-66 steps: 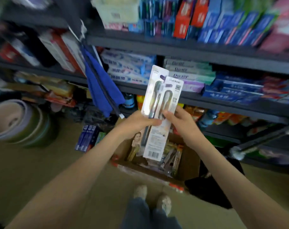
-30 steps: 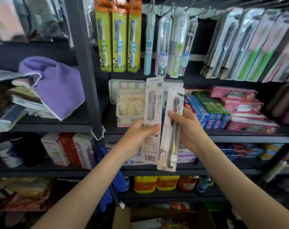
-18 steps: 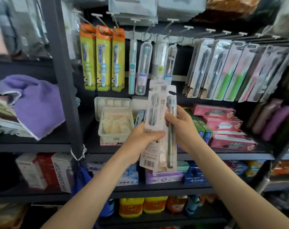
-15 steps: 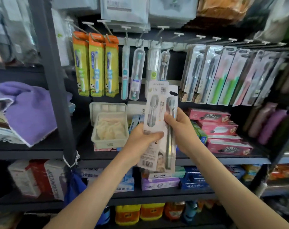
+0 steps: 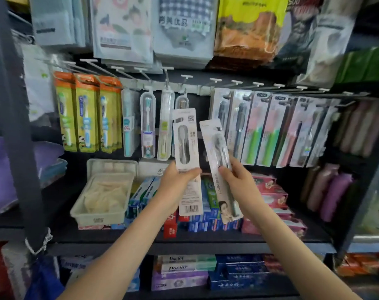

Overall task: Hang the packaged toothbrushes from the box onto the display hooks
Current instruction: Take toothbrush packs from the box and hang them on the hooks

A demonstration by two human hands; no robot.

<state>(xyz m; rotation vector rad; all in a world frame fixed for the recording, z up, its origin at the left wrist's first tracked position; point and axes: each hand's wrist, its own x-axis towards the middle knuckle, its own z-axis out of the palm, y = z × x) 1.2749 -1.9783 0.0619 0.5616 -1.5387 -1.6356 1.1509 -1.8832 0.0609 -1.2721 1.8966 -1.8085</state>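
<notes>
The left hand (image 5: 175,182) grips a white card toothbrush pack with a barcode at its lower end (image 5: 186,148) and holds it upright, while the right hand (image 5: 238,180) pinches a second, clear-fronted toothbrush pack printed with a face (image 5: 218,152), its top tilted towards the left hand, with a gap between the two packs. Above both hands runs a row of white-tipped metal display hooks (image 5: 215,79), with yellow-green boxed toothbrushes (image 5: 86,113) up to the left of the left hand and pink and green carded toothbrushes (image 5: 268,131) up to the right of the right hand. Behind and below the hands lie blue and red toothpaste boxes (image 5: 205,223), and a pale plastic tray (image 5: 97,216) sits left of the left forearm.
</notes>
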